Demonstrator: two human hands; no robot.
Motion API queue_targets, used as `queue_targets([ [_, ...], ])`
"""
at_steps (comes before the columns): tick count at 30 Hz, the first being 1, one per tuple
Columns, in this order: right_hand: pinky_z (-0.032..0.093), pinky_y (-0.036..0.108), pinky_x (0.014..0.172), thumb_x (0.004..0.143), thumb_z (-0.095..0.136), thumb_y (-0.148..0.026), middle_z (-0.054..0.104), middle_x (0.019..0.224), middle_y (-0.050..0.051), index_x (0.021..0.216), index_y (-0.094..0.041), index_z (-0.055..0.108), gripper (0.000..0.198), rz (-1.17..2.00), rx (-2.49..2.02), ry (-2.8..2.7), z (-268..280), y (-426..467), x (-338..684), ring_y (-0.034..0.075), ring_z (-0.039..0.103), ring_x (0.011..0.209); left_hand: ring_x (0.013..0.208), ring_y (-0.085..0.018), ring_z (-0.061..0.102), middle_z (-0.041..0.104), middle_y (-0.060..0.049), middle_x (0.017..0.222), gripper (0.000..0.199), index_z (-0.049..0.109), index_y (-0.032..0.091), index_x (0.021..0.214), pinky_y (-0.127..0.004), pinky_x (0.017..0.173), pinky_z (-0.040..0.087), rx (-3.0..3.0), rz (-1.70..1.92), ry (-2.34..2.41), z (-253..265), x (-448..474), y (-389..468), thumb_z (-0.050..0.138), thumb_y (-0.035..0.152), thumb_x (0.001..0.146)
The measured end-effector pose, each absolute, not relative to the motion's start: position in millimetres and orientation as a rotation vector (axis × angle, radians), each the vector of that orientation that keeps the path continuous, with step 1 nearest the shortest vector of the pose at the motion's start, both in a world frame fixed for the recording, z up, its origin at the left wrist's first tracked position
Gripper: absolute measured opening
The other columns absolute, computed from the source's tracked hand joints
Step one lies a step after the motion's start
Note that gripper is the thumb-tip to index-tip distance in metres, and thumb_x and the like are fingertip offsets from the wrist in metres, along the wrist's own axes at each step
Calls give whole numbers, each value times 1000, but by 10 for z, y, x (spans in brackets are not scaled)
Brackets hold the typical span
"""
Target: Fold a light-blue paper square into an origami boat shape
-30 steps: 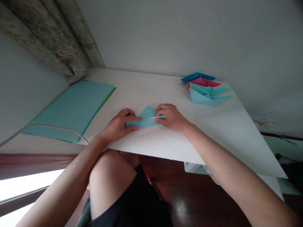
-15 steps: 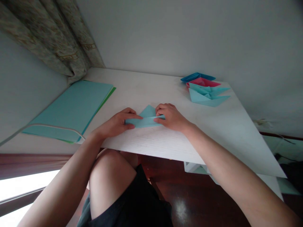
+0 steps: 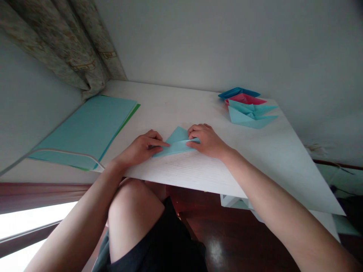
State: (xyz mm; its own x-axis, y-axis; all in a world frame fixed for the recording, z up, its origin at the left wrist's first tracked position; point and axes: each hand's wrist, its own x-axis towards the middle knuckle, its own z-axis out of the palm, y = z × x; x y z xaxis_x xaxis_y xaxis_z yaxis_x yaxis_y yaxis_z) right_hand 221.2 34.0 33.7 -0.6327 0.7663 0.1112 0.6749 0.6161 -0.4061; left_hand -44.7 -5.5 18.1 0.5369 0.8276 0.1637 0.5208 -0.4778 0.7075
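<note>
Between my hands, near the table's front edge, lies a light blue folded sheet of paper (image 3: 177, 145). It has a triangular peak pointing away from me and a folded band along its near side. My left hand (image 3: 144, 145) grips the band's left end, with the index finger laid along the paper and the thumb at the near edge. My right hand (image 3: 204, 139) pinches the right end, its thumb on the band and its curled fingers behind. Both hands cover the paper's ends in part.
Folded paper boats stand at the back right: a dark blue one (image 3: 238, 93), a pink one (image 3: 246, 99) and light blue folded paper (image 3: 252, 119) in front. At left lies a stack of coloured paper (image 3: 85, 128), with a pale cable (image 3: 65, 152) across its near end.
The folded paper has tilted slightly, its left end now nearer to me. My left index finger has slid a little down along the band. The right hand has hardly moved.
</note>
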Motion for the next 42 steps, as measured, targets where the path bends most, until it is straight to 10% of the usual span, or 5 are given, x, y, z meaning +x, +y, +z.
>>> queue_targets([
  [14,24,45,103,84,63,-27,65,102,2,76,-21,65,10,501,-1232,-2554,374,295,2198,22,57,99,114,-24,47,58,-5,134,26,69,33,115,-45,101,37,2446,651,902,157,-441,-76,56,32,92],
  [42,23,49,103,82,63,-27,65,100,1,73,-21,63,10,484,-1233,-2532,378,270,2200,22,56,95,107,-23,47,63,-3,129,27,68,30,117,-44,99,37,2440,657,941,152,-411,-68,56,30,93],
])
